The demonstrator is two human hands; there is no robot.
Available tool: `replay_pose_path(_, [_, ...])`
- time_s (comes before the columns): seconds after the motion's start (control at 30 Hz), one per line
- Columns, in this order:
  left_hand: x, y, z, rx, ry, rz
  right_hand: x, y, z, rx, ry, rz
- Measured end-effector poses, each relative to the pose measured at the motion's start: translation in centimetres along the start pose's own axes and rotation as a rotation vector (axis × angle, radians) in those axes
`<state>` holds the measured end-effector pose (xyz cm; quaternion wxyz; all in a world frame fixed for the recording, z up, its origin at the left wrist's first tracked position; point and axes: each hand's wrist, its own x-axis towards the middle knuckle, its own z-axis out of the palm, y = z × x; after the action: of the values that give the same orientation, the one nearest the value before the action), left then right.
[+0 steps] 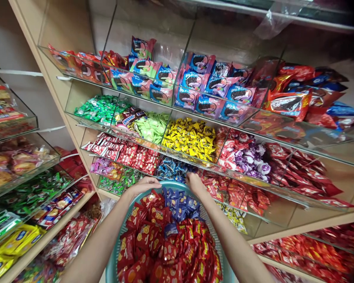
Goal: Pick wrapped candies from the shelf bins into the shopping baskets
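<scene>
A teal plastic basket [113, 236] is at the bottom centre, filled with red packets [144, 236] and blue packets [179, 204]. My left hand [146, 183] is closed over its far left rim, thumb and fingers on the edge. Beyond the far right rim, my right hand [193, 181] reaches to the compartment of dark blue candies [171, 169]; its fingers are bent and partly hidden, and I cannot make out what they hold. Red packets [138, 157] lie in the compartment left of the blue candies.
Stepped shelves with clear fronts hold yellow candies [191, 139], green candies [102, 110], purple candies [252, 159] and blue cookie packs [194, 80]. A wooden upright [59, 102] separates them from more snack shelves on the left.
</scene>
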<state>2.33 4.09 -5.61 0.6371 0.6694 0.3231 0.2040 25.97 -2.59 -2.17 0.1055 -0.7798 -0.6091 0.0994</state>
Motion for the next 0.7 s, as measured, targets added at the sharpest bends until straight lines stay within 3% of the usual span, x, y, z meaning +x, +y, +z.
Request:
replay_pose_path(0.3, [-0.1,0.0,0.0,-0.001,0.001,0.016,4.4,-0.4,3.4,0.017,-0.102,0.3])
replay_pose_path(0.53, [0.3,-0.1,-0.2,0.026,0.006,0.024,5.7,0.2,4.7,0.136,-0.167,0.452])
replay_pose_path(0.7, [0.3,-0.2,-0.2,-0.004,-0.019,0.035,5.8,0.5,5.1,0.185,-0.122,0.519])
